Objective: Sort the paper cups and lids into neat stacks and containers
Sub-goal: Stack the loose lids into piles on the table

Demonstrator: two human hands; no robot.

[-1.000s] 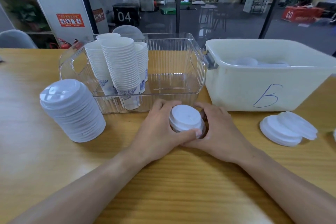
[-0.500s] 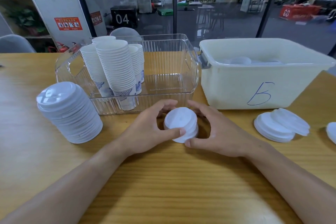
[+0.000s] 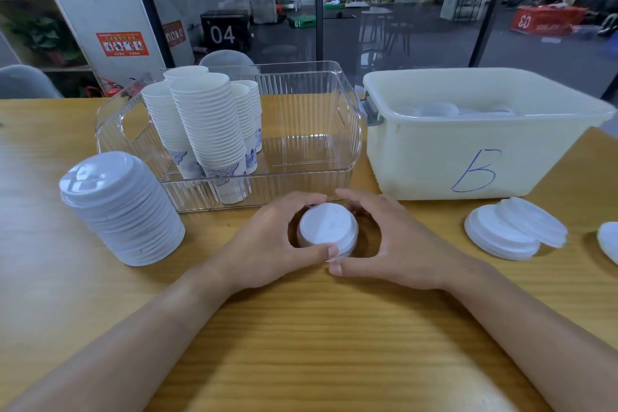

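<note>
A small stack of white lids [image 3: 327,230] sits on the wooden table [image 3: 301,344], just in front of the clear bin. My left hand [image 3: 267,244] curls round its left side, thumb tip pressed on the front rim. My right hand [image 3: 394,244] arches round the right side, with a dark gap between palm and stack. A tall, leaning stack of lids [image 3: 120,207] stands at the left. Stacks of paper cups [image 3: 207,124] stand in the left half of the clear bin [image 3: 311,150].
A cream tub marked "B" [image 3: 468,144] at the right holds more lids. A few loose lids [image 3: 511,231] lie overlapping in front of it, and another lid [image 3: 610,241] shows at the right edge. Glass walls and chairs stand behind the table.
Both hands clasped the small lid stack tightly a second ago. My right hand has eased outward, leaving a gap, while the left keeps its hold. The stack has barely moved.
</note>
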